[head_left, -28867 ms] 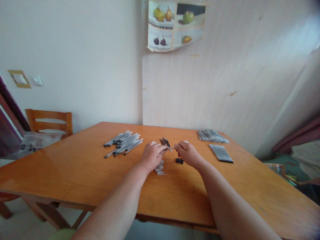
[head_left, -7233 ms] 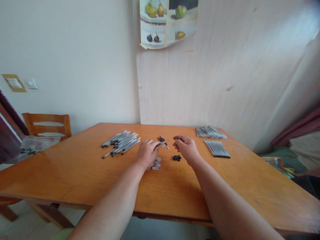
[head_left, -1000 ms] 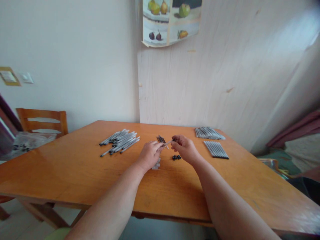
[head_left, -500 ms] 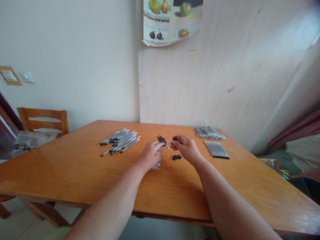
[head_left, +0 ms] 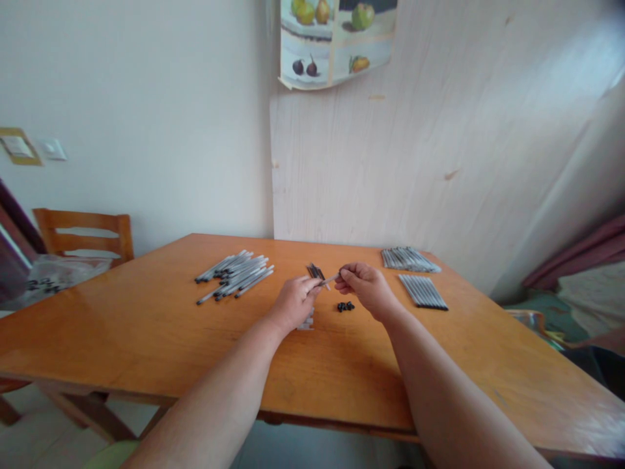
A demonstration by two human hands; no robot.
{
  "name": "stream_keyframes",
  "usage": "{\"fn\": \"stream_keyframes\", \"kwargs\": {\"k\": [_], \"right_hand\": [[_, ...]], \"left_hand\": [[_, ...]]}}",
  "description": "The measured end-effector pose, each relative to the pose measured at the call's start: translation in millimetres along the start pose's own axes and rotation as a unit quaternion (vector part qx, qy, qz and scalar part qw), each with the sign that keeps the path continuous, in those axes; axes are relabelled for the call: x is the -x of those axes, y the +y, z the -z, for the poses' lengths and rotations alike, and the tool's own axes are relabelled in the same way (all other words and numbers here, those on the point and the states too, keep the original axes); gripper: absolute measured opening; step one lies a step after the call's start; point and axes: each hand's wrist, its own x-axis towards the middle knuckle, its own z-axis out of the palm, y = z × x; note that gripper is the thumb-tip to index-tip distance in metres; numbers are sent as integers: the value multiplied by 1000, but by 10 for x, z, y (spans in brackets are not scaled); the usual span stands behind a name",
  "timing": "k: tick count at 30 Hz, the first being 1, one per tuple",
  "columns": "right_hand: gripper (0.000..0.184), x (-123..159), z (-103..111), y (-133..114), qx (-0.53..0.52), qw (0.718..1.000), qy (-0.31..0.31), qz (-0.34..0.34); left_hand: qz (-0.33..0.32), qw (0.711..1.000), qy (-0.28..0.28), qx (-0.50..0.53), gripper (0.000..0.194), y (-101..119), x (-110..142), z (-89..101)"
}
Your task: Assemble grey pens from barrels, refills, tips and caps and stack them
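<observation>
Now left hand (head_left: 295, 303) and right hand (head_left: 365, 288) both pinch a tube (head_left: 331, 279), caps (head_left: 345, 307) below the right; end-fitting seems underway, next needing straight, steady pressure

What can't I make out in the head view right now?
In the head view:
Thin rod: ends covered by the left hand and right hand.
Pale pieces: partly hidden by the left hand.
Black pieces: too small to count.
Fruit poster: top cut off by the picture's upper edge.

The piled pens (head_left: 239, 277) are grey with black ends (head_left: 199, 302)
</observation>
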Motion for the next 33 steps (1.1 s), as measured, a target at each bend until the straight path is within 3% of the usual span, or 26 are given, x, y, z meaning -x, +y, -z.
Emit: {"fn": "stream_keyframes", "kwargs": {"k": [7, 15, 22, 28, 33], "right_hand": [[17, 10, 9, 18, 113, 993, 16, 8], [26, -8, 76, 46, 313, 945, 15, 92], [34, -19, 92, 52, 348, 929, 8, 126], [40, -9, 67, 42, 300, 947, 31, 114], [43, 39, 13, -33, 62, 998, 18, 20]], "left_hand": [[-23, 999, 0, -33, 26, -26, 1, -1], [-44, 996, 13, -77, 26, -33, 16, 1], [-51, 994, 4, -94, 26, 7, 28, 32], [-22, 1000, -5, -13, 28, 30, 12, 21], [36, 994, -30, 95, 28, 51, 9, -1]]}}
